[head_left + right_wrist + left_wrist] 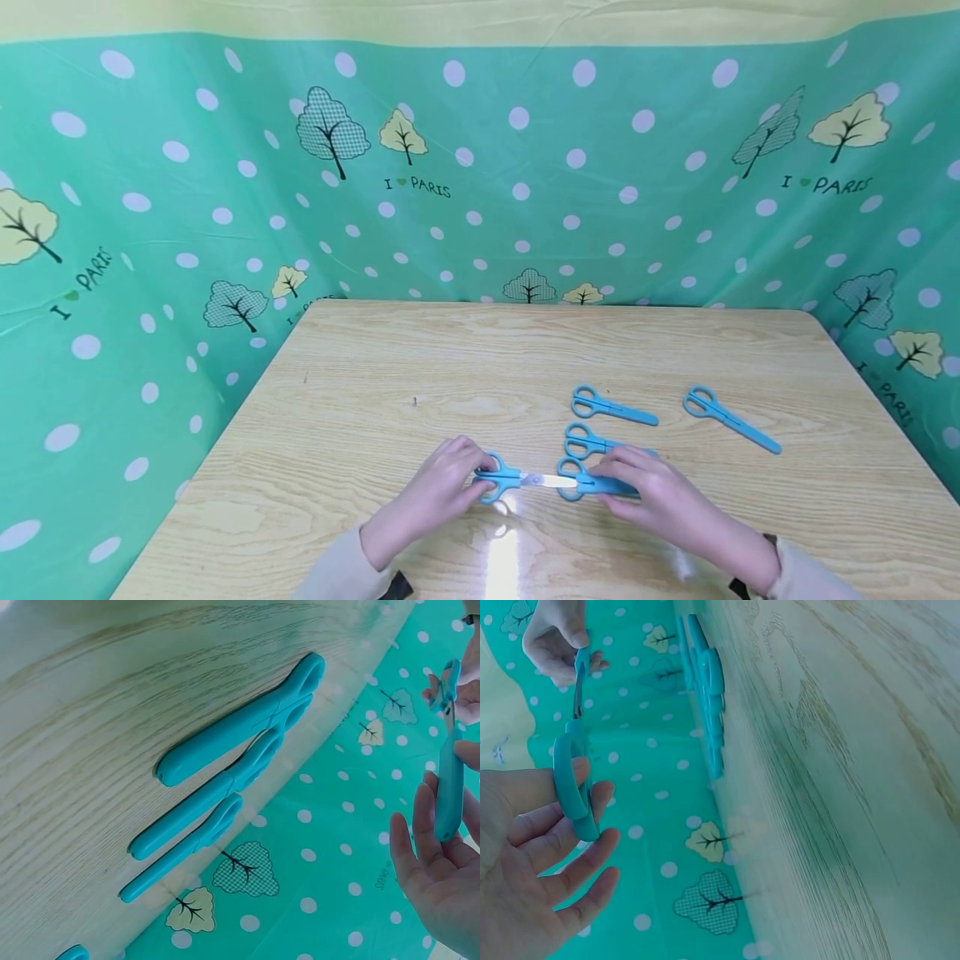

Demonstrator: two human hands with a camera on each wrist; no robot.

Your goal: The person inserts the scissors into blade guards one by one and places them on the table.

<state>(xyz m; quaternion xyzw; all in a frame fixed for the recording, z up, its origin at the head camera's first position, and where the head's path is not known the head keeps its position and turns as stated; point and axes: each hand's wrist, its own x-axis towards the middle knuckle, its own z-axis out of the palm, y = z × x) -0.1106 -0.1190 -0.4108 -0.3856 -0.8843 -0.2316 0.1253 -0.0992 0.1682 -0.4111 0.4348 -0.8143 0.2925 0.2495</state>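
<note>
In the head view my left hand (442,483) grips the handle loops of blue scissors (510,477), held above the table. Their metal blade (551,481) points right and is partly bare. My right hand (652,487) pinches the blue blade cover (448,787) between thumb and fingers. The blade's tip end reaches the cover's mouth; how far inside it sits is hidden. In the left wrist view, thumb and index finger pinch a loop while the other fingers spread loosely. Beneath the right hand, covered scissors (570,467) lie partly hidden.
More covered blue scissors (615,407) lie behind the right hand, with another pair (588,442) just in front of them. A separate pair (731,419) lies farther right, angled. A green dotted curtain (480,167) hangs behind the wooden table (337,375).
</note>
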